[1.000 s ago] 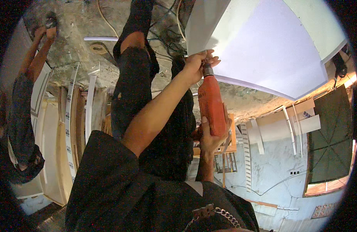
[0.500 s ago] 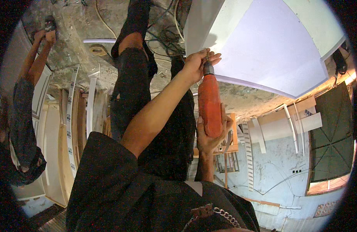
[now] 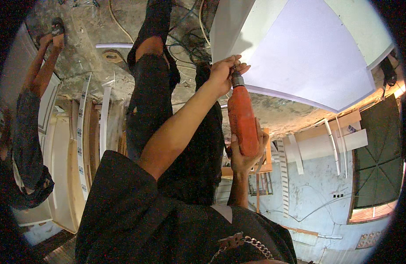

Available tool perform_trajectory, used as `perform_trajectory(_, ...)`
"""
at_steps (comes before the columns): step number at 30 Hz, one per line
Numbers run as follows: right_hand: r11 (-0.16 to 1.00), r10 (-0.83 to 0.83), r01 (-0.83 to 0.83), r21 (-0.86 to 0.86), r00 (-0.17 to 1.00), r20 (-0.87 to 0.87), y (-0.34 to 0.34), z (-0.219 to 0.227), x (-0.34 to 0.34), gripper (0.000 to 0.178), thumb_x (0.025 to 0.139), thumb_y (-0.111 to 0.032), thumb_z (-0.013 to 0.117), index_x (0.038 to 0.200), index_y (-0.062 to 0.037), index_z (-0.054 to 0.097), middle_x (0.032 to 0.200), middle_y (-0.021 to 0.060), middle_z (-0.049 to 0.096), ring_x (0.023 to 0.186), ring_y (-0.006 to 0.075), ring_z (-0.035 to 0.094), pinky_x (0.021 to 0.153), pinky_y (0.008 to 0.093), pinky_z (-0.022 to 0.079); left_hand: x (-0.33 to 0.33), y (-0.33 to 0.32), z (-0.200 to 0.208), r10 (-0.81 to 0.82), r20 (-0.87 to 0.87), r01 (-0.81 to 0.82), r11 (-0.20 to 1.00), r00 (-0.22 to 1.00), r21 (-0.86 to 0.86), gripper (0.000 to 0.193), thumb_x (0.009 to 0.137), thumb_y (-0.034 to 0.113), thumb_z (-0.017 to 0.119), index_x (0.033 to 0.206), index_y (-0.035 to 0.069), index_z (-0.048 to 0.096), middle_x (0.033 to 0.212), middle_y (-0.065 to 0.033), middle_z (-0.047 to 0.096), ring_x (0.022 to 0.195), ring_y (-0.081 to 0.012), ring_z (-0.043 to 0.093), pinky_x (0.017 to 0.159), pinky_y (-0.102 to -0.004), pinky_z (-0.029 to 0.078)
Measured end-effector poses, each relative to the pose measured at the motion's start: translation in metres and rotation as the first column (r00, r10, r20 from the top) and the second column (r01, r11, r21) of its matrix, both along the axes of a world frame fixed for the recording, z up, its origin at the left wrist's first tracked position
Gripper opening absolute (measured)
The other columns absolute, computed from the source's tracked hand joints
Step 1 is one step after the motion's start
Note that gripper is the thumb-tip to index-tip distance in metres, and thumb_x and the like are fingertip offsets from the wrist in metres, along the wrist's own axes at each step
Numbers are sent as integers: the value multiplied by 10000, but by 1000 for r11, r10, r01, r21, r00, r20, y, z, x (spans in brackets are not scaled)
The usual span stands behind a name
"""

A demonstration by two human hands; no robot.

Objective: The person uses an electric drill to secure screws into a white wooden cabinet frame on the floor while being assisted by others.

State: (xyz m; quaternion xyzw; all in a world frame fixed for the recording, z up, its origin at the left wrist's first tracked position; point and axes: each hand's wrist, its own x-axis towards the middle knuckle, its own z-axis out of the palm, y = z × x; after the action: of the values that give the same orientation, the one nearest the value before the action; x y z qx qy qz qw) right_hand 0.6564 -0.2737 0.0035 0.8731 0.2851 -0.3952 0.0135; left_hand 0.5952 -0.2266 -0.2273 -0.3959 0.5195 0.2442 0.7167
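Note:
My right hand (image 3: 247, 155) is wrapped around the rear of an orange power drill (image 3: 243, 116). The drill points away from me, toward a white panel. At its front end is a dark metal chuck (image 3: 238, 79). Just ahead of that chuck my left hand (image 3: 223, 72) has its fingers bent together around the tip; what lies between them is too small to make out. Beyond the hands stands the large white panel piece (image 3: 306, 53), with a pale lilac face and a narrow edge toward me. My fingers are close to its near left corner.
Tangled dark cables (image 3: 192, 46) lie on the concrete floor beside my legs. A handsaw (image 3: 112, 56) and a thin white strip (image 3: 115, 45) are to the left. Another person (image 3: 27, 136) is at far left, near leaning boards (image 3: 82, 132). An orange wooden frame (image 3: 267, 152) stands at right.
The drill's rear end has swung slightly to the right with my right hand. My left hand stays at the chuck end, its fingers shifted only a little.

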Motion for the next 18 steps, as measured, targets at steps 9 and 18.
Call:
perform_trajectory(9,999,3,-3,34,1000,6,-1,-2,-7,742,647,-284,816,1295,-25,563,1084,141,571,1045,312,520,952,439,431,-4,-3,-1,19,-11,-19,1000,1000,-8,266,1023,97,388,1149,-112,494,836,-104,538,844,-254,638,944,-436,563)
perform_trajectory(18,996,39,-38,82,999,-18,7,-4,-9,743,662,-262,809,1304,-5,537,1155,156,548,1079,319,530,967,439,434,-7,-2,1,65,14,-65,998,998,-11,270,1024,101,385,1149,-113,491,1026,-178,575,967,-294,643,951,-442,560)
